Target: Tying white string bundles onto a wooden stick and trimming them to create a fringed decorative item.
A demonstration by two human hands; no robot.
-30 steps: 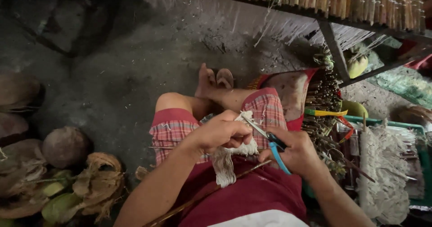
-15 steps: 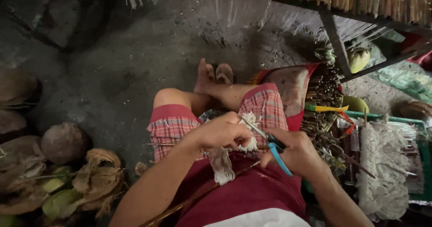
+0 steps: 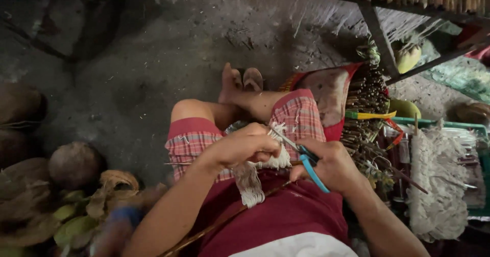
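Head view. The left hand is curled, fingers closed around a bundle of pale white fibre strands over the lap; the bundle hangs just below that hand. The right hand, just right of the bundle, grips blue-handled scissors, blades pointing into the fibres. The person sits on a dark, littered concrete floor, legs in red checked shorts. Well left of the bundle lie several brown coconut husks. To its right stand a stack of thin brown sticks and one green tray. Count: two hands, one pair of scissors.
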